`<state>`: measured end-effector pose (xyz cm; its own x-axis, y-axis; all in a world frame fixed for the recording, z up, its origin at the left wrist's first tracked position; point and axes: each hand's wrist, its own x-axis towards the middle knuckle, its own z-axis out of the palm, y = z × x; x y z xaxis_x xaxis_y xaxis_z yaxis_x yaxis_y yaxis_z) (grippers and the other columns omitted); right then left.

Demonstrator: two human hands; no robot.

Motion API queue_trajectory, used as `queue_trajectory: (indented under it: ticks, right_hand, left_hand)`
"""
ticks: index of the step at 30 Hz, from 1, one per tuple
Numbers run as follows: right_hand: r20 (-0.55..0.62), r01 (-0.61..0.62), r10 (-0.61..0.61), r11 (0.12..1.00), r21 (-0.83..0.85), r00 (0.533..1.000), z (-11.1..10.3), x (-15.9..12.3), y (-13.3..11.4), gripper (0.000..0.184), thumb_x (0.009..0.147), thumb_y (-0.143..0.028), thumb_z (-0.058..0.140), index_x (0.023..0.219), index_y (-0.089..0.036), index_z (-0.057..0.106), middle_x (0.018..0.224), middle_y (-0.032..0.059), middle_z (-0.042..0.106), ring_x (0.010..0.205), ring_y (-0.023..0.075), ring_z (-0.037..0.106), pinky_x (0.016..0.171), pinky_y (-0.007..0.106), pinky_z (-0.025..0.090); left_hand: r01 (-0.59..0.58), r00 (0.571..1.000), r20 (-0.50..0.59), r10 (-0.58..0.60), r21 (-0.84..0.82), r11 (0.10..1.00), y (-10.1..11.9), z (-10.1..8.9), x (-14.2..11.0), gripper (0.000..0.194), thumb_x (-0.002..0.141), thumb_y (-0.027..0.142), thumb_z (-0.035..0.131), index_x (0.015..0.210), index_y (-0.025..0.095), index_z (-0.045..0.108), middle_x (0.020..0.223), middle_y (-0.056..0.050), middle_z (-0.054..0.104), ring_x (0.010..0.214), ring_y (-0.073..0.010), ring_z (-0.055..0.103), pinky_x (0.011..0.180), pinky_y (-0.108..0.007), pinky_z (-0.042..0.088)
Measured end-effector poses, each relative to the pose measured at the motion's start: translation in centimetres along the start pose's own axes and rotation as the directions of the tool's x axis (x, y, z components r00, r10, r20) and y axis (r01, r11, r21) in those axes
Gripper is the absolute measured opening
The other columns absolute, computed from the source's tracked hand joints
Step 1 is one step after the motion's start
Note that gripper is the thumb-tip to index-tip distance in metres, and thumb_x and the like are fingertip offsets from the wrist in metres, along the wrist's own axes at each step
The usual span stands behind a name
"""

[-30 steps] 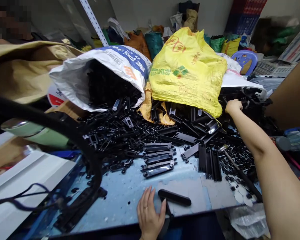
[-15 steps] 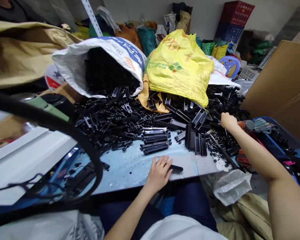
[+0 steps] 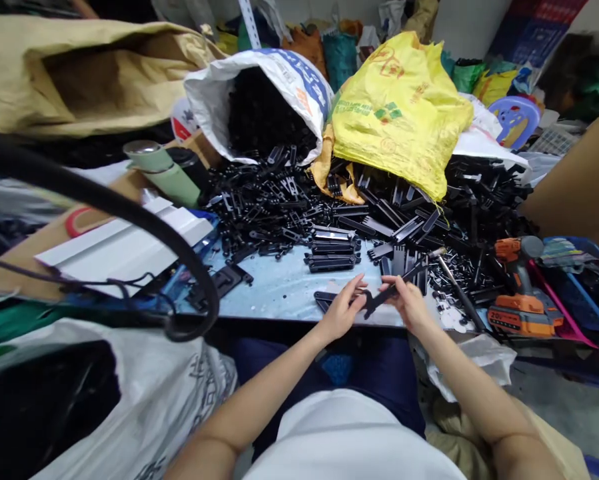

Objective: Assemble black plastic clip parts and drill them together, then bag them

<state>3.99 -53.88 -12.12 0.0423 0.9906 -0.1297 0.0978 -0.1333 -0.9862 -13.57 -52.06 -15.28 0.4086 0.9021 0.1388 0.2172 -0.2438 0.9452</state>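
A long black plastic piece with a forked end point(image 3: 372, 305) spans the gap between my two hands above the front of the table. My right hand point(image 3: 410, 307) pinches its straight part. At the forked end, the fingers of my left hand point(image 3: 341, 312) are closed on the piece. Beside my left fingers, another black strip point(image 3: 322, 298) lies on the table. Just beyond stands a neat row of black assembled bars point(image 3: 332, 252). Black toothed strips point(image 3: 400, 256) lie behind my right hand.
Heaps of black parts point(image 3: 264, 207) spread below a white sack point(image 3: 206, 100) and a yellow sack point(image 3: 404, 113). At right are a hammer point(image 3: 454, 283), an orange cordless drill point(image 3: 522, 300) and a blue bin point(image 3: 586, 267). A black cable point(image 3: 144, 227) arches across the left.
My right hand has come back from the right-hand heap to the front middle, now with the forked piece. My left hand has risen from the table to meet it. The view has shifted.
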Motion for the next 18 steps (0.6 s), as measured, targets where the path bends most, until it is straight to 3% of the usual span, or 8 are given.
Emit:
queue_trajectory:
  ticks: [2,5,7,9,12,14,16,18]
  right_hand:
    - [0.082,-0.020,0.017,0.999,0.038,0.997,1.6,-0.3,1.9,0.062,0.075,-0.069,0.042,0.104,-0.017,0.060,0.078,0.0061,0.065,0.071,0.0184,0.062,0.064,0.034,0.052]
    - [0.119,0.135,-0.103,0.944,-0.302,0.988,1.9,0.4,3.9,0.052,0.078,-0.062,0.046,0.101,-0.018,0.063,0.096,0.0106,0.066,0.091,0.0233,0.062,0.081,0.042,0.050]
    - [0.107,0.225,-0.200,0.799,-0.558,0.974,0.7,1.3,4.7,0.046,0.083,-0.053,0.043,0.104,-0.017,0.064,0.116,0.0139,0.060,0.112,0.0262,0.052,0.096,0.046,0.041]
    - [0.085,0.222,-0.239,0.633,-0.742,0.967,-1.0,2.4,5.0,0.044,0.088,-0.044,0.038,0.112,-0.016,0.061,0.128,0.0155,0.051,0.125,0.0278,0.040,0.103,0.049,0.032]
    - [0.048,0.168,-0.274,0.433,-0.886,0.961,-2.8,3.0,4.5,0.043,0.090,-0.036,0.034,0.117,-0.012,0.058,0.132,0.0180,0.046,0.129,0.0301,0.034,0.103,0.052,0.029]
    - [0.085,0.214,-0.346,0.355,-0.910,0.934,-3.0,2.5,3.4,0.044,0.091,-0.036,0.032,0.120,-0.012,0.055,0.131,0.0179,0.047,0.127,0.0288,0.038,0.103,0.050,0.030]
    - [0.268,0.388,-0.384,0.279,-0.879,0.883,-2.3,1.5,2.2,0.044,0.091,-0.039,0.034,0.122,-0.015,0.053,0.126,0.0160,0.052,0.121,0.0263,0.044,0.101,0.047,0.033]
    - [0.525,0.590,-0.292,0.221,-0.776,0.800,-1.3,0.4,1.2,0.041,0.090,-0.041,0.037,0.121,-0.018,0.053,0.111,0.0133,0.061,0.107,0.0233,0.054,0.092,0.040,0.040]
  left_hand:
    - [0.145,0.981,-0.089,-0.174,-0.261,0.954,0.1,0.3,-0.1,0.043,0.086,0.046,0.038,0.108,0.015,0.058,0.087,-0.006,0.064,0.069,-0.0153,0.060,0.062,-0.029,0.050]
    - [0.251,0.903,-0.228,-0.365,-0.409,0.877,-0.3,-0.5,-0.3,0.041,0.079,0.051,0.048,0.084,0.013,0.063,0.065,0.000,0.058,0.050,-0.0106,0.053,0.049,-0.024,0.046]
    - [0.252,0.860,-0.312,-0.404,-0.430,0.867,-0.8,-1.7,-0.6,0.039,0.076,0.050,0.051,0.081,0.013,0.062,0.062,0.002,0.055,0.047,-0.0092,0.050,0.047,-0.022,0.044]
    - [0.245,0.845,-0.353,-0.402,-0.412,0.878,-1.1,-3.0,-0.9,0.037,0.077,0.049,0.050,0.080,0.014,0.062,0.061,0.002,0.055,0.045,-0.0085,0.049,0.046,-0.021,0.043]
    - [0.251,0.861,-0.356,-0.363,-0.323,0.912,-1.1,-4.1,-1.3,0.034,0.078,0.045,0.048,0.080,0.014,0.063,0.064,0.001,0.058,0.048,-0.0095,0.051,0.048,-0.022,0.043]
    - [0.260,0.897,-0.305,-0.319,-0.220,0.940,-0.8,-4.0,-1.4,0.032,0.079,0.041,0.048,0.079,0.014,0.065,0.065,0.000,0.060,0.054,-0.0114,0.054,0.053,-0.022,0.045]
    - [0.262,0.943,-0.181,-0.280,-0.117,0.958,-0.4,-3.5,-1.3,0.031,0.082,0.038,0.046,0.080,0.014,0.066,0.064,-0.001,0.061,0.057,-0.0129,0.056,0.056,-0.024,0.046]
    - [0.225,0.974,-0.032,-0.226,-0.031,0.974,-0.1,-2.9,-1.0,0.034,0.085,0.034,0.039,0.082,0.015,0.067,0.066,-0.002,0.062,0.061,-0.0143,0.057,0.060,-0.026,0.047]
